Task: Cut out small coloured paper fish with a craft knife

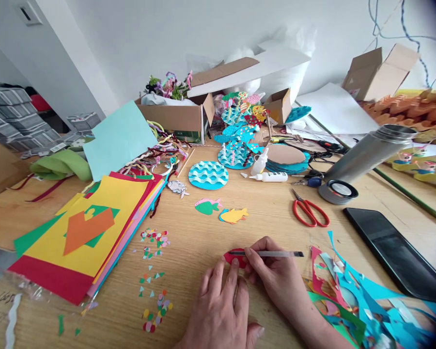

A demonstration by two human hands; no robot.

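Note:
Near the front edge of the table, a small red paper piece (pixel 239 258) lies flat under my fingers. My left hand (pixel 221 300) is spread out, with fingertips pressing the paper's lower edge. A slim grey craft knife (pixel 276 253) with dark ends is pinched in my right hand (pixel 271 269); its tip lies over the red paper. Beyond my hands are a layered yellow paper fish (pixel 234 215) and a green and pink paper fish (pixel 206 207). Red-handled scissors (pixel 308 211) rest farther right, slightly spread. Part of the red piece is hidden by my fingers.
Coloured paper sheets (pixel 83 237) are stacked at left, beside confetti dots (pixel 156 310). Paper scraps (pixel 363 300) and a phone (pixel 396 252) lie at right. A glue bottle (pixel 274 177), wavy blue disc (pixel 208 175) and steel flask (pixel 370 150) stand or lie farther back.

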